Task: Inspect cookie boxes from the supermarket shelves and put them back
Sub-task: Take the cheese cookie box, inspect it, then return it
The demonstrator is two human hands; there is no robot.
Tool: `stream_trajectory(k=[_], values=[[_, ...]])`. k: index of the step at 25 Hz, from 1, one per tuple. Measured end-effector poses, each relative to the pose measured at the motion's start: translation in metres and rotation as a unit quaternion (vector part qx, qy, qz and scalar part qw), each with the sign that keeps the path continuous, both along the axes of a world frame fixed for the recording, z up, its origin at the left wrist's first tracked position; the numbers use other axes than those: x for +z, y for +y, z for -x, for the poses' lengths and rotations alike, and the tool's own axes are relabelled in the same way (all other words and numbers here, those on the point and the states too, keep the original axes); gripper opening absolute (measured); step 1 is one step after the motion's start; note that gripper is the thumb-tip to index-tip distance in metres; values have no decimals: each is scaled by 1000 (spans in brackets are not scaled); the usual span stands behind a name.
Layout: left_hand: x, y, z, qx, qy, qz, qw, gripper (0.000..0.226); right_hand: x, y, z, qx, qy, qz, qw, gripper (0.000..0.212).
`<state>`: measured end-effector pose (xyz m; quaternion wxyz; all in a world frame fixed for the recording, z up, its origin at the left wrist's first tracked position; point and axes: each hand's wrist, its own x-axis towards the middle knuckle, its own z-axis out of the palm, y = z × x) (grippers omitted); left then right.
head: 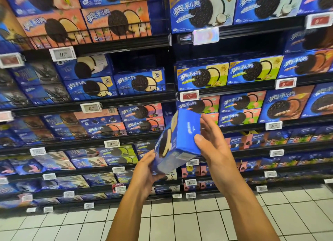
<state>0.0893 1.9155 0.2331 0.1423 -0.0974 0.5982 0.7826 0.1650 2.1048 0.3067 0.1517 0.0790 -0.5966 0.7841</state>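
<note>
While both hands clamp one blue cookie box [177, 141] | left hand [146, 170] at 7 o'clock, right hand [213, 143] at 3 | tilted, likely to read a side | shelves [126, 44] behind

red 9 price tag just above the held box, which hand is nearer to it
Right. The right hand grips the blue cookie box just below the red price tag; the left hand holds its bottom corner, lower left.
</note>
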Motion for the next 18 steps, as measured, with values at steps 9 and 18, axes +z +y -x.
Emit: stream_trajectory(k=[9, 18], values=[[55, -19, -1, -31, 83, 13, 996, 46, -13, 42, 11, -87, -79, 164, 979, 40], [81, -8, -14, -35, 196, 6, 980, 40, -18, 44, 11, -88, -109, 258, 956, 22]])
